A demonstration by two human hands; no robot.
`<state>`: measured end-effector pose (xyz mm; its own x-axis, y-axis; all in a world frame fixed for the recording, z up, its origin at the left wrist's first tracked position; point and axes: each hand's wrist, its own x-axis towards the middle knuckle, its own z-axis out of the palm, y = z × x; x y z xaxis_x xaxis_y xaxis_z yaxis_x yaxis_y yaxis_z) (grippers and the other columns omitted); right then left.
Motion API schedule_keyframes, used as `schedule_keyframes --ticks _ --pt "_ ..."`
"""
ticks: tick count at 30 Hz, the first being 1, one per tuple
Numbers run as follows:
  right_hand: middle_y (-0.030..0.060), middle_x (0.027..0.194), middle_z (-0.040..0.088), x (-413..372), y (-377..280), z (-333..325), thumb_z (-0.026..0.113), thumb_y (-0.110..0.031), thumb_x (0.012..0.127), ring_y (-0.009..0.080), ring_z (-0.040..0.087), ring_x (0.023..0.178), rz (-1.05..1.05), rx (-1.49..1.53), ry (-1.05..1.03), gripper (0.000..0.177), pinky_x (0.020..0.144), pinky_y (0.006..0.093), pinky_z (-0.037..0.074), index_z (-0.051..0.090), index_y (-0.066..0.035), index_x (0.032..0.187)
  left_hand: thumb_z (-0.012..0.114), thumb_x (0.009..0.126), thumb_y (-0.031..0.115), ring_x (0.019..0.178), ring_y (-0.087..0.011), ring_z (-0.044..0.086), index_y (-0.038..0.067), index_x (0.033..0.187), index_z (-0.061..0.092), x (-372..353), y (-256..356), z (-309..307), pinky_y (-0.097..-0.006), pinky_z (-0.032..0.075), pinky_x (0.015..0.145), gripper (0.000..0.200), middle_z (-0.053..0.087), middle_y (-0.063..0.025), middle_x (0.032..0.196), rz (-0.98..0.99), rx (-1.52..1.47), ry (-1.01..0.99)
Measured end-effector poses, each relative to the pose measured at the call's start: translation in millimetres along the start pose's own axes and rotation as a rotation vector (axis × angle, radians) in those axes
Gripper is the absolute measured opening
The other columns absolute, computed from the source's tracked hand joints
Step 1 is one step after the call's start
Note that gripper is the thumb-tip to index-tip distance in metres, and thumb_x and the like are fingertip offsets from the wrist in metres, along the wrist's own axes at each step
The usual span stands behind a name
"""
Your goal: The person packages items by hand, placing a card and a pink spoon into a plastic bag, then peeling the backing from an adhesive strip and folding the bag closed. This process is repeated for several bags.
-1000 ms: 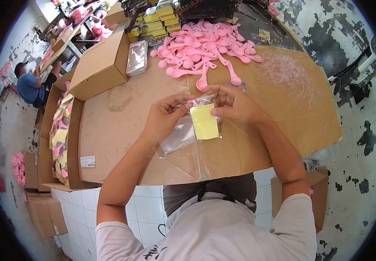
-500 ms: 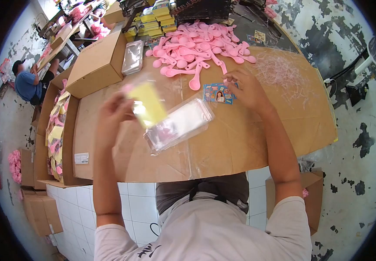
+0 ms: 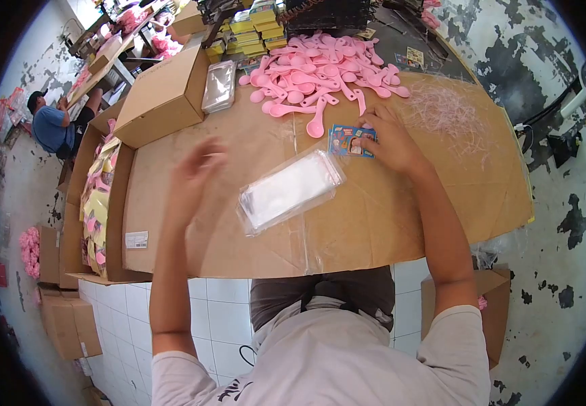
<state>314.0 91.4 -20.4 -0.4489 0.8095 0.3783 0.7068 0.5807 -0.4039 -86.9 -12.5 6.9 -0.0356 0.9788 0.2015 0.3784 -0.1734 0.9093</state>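
My left hand is over the left part of the cardboard sheet, smeared by motion, and no object shows in it. My right hand has its fingers bent and its thumb on a small stack of blue printed cards; its fingertips seem to pinch the cards' right side. Just beyond those fingers lies the handle of a pink plastic spoon. Between my hands rests a stack of clear plastic sleeves. A heap of pink measuring spoons lies past the cards.
An open carton of packed spoons and yellow cards stands at the left, beside a closed box. More clear sleeves lie by it. Pink shreds cover the right side. A person in blue sits far left.
The clear sleeve with the yellow card has left my left hand and is no longer distinguishable. My right hand has come down onto the blue cards. The view has shifted slightly.
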Motion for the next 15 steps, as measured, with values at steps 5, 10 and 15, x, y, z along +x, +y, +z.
schedule_keyframes --ticks 5,10,15 --pt "0.0120 0.103 0.062 3 1 4 0.077 -0.005 0.082 0.0311 0.059 0.104 0.017 0.127 0.065 0.024 0.093 0.0429 0.046 0.063 -0.004 0.102 0.078 0.090 0.028 0.090 -0.0212 0.064 0.003 0.120 0.071 25 25 104 -0.0334 0.052 0.082 0.040 0.065 -0.0113 0.105 0.232 0.436 -0.236" --pt "0.0118 0.097 0.063 3 -1 4 0.075 -0.005 0.084 0.0306 0.059 0.100 -0.026 0.170 0.097 0.019 0.090 0.0414 0.047 0.063 -0.003 0.100 0.082 0.086 0.024 0.087 -0.0195 0.064 0.003 0.103 0.070 35 10 121 -0.0340 0.052 0.079 0.030 0.065 -0.0090 0.102 0.202 0.409 -0.206" --pt "0.0128 0.097 0.065 5 -7 3 0.072 -0.008 0.087 0.0314 0.061 0.097 -0.023 0.176 0.139 0.016 0.087 0.0426 0.048 0.063 -0.002 0.100 0.079 0.091 0.014 0.086 -0.0120 0.064 0.001 0.104 0.065 40 2 105 -0.0295 0.053 0.079 0.023 0.068 -0.0052 0.096 -0.010 -0.030 -0.269"
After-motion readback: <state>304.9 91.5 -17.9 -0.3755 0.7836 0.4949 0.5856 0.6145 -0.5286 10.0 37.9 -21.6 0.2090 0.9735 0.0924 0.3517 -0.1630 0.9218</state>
